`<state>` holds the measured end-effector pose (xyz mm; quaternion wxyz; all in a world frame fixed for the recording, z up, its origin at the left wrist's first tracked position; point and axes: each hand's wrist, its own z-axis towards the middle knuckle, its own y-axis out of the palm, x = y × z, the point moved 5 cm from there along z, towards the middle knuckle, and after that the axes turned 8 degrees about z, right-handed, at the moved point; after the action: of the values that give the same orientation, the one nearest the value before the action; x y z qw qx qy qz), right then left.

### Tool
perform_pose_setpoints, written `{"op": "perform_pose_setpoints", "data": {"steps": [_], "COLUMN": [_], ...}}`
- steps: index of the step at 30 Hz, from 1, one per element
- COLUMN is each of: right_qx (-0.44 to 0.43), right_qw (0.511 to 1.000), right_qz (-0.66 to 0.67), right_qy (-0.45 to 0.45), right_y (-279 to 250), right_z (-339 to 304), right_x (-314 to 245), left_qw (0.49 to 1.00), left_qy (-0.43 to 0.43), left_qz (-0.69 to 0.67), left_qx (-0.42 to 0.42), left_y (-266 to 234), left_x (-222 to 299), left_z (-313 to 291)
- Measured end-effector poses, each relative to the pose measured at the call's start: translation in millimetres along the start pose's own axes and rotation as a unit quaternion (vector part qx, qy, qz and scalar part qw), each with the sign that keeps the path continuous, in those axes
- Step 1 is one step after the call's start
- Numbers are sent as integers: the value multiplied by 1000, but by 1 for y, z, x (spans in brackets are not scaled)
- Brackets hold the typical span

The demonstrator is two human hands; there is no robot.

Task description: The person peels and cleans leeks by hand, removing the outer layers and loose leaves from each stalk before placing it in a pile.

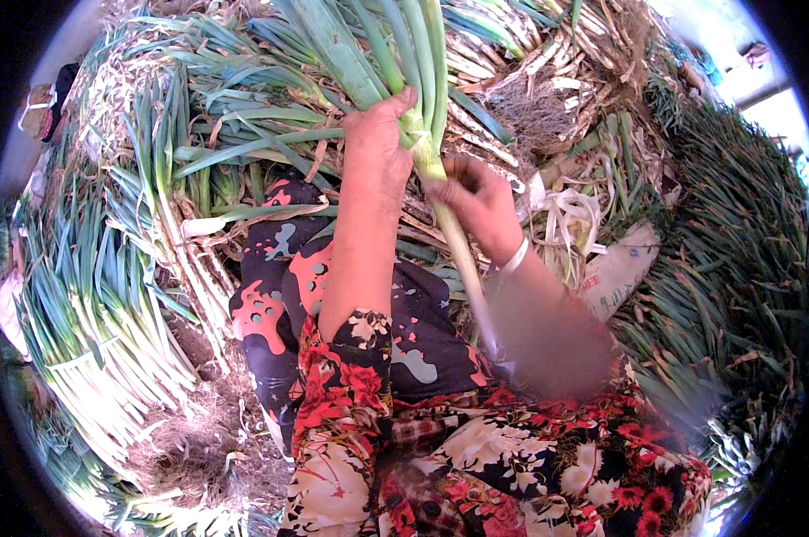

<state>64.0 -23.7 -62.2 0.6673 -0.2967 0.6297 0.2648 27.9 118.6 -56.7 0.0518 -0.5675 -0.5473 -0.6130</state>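
My left hand (382, 134) is wrapped round a large green onion (458, 246) just where its green leaves fan out. The leaves rise past the top edge of the view, and the pale stalk slants down toward my lap at the right. My right hand (483, 208), with a white band at the wrist, is closed with its fingertips against the stalk, a little below the left hand. Whether a strip of outer skin is pinched there is hidden. The stalk's lower end is partly covered by a blurred patch near my right forearm.
Neatly laid green onions (123, 358) with white stalks lie at left, roots toward me. Unpeeled ones (243, 112) are heaped ahead. Pale peeled skins (570, 219) lie at right beside a whitish printed piece (624, 264). A dense mass of green leaves (727, 233) fills the far right.
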Motion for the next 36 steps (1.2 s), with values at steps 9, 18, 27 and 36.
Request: {"op": "perform_pose_setpoints", "data": {"steps": [9,18,27,36], "right_qx": [-3,192,22,-50], "right_qw": [970,949,982,910], "right_qz": [239,12,93,-339], "right_qy": [52,251,161,-233], "right_y": [-7,-130,-89,-18], "right_z": [38,-142,-110,-39], "right_x": [4,119,57,-18], "left_qw": [997,999,998,998], "left_qy": [-50,-29,7,-30], "left_qz": [-30,-28,28,44], "left_qx": [-48,18,-61,-24], "left_y": [6,-15,0,-4], "left_x": [-17,12,-2,-17], "left_z": [7,24,14,24]}}
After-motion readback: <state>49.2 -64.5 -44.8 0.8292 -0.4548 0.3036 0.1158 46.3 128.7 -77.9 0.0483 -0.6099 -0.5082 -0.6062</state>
